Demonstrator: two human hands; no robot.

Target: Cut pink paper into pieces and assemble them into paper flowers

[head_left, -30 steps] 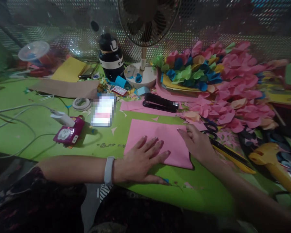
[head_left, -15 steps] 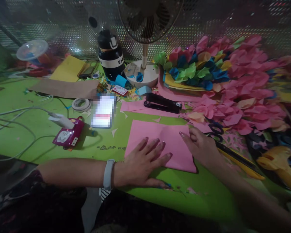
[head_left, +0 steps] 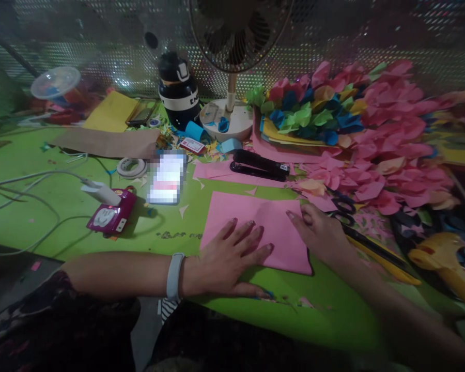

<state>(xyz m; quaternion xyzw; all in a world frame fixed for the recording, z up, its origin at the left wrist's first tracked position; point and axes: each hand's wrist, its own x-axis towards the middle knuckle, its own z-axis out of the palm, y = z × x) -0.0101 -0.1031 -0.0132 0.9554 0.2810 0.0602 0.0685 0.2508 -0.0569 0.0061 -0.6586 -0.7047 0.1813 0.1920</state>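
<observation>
A pink paper sheet (head_left: 251, 217) lies flat on the green table (head_left: 54, 206) in front of me. My left hand (head_left: 228, 256) rests palm down on its near left part, fingers spread and open; a pale band is on that wrist. My right hand (head_left: 320, 232) presses on the sheet's right edge with fingers curled loosely, index finger pointing left along the paper. Neither hand lifts anything.
A black stapler (head_left: 258, 164), a lit phone (head_left: 166, 177), a tape roll (head_left: 130, 167), a magenta charger (head_left: 110, 214) with cables, a fan (head_left: 232, 62) and a black bottle (head_left: 177, 93) stand behind. Paper flowers (head_left: 364, 134) are heaped at right, with scissors (head_left: 343, 205) and a yellow tool (head_left: 445, 263).
Both hands have stayed on the pink sheet; the view has shifted slightly, and the right hand has drawn in a little at the sheet's right edge.
</observation>
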